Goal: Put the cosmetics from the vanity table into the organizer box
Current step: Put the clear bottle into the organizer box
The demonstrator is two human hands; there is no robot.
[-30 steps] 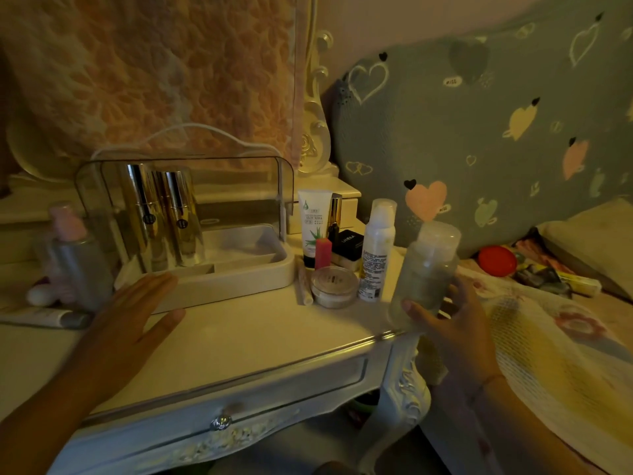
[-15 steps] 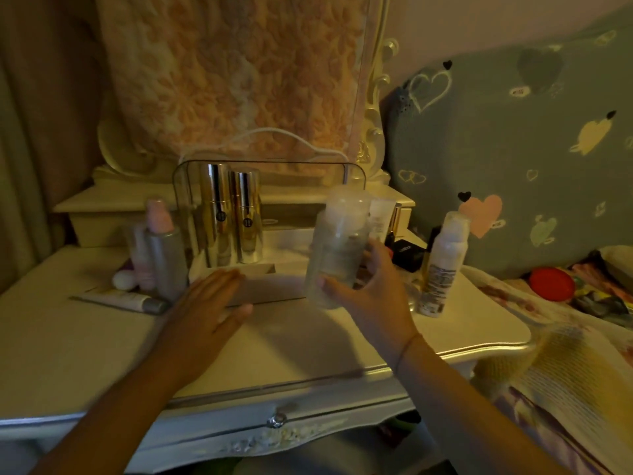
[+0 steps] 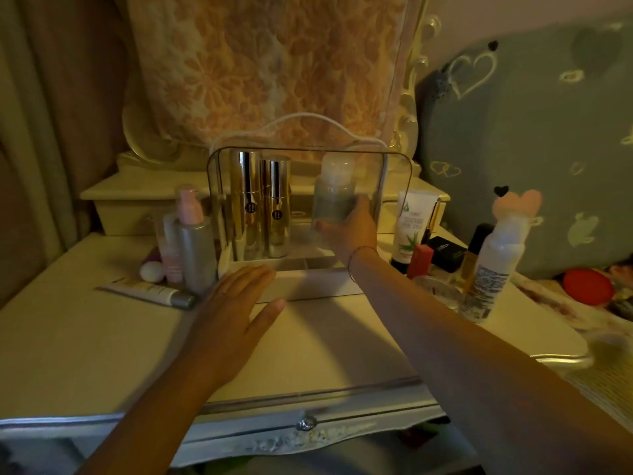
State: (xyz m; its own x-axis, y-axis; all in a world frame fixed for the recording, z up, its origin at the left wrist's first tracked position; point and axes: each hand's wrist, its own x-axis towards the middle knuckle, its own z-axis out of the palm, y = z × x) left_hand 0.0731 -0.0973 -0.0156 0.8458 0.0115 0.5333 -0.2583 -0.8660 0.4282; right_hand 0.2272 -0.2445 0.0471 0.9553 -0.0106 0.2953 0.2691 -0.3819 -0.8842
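right hand (image 3: pixel 352 231) grips clear bottle (image 3: pixel 334 193) | upright, cap up, long axis vertical | inside organizer box (image 3: pixel 308 286), right of two gold bottles (image 3: pixel 262 207) | left hand (image 3: pixel 229 313) flat, fingers straight, touching box front

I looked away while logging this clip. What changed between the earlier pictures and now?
The right hand carried the translucent bottle left from the right edge of the table into the organizer box, right of the gold bottles, gripping it throughout. The left hand stayed flat before the box.
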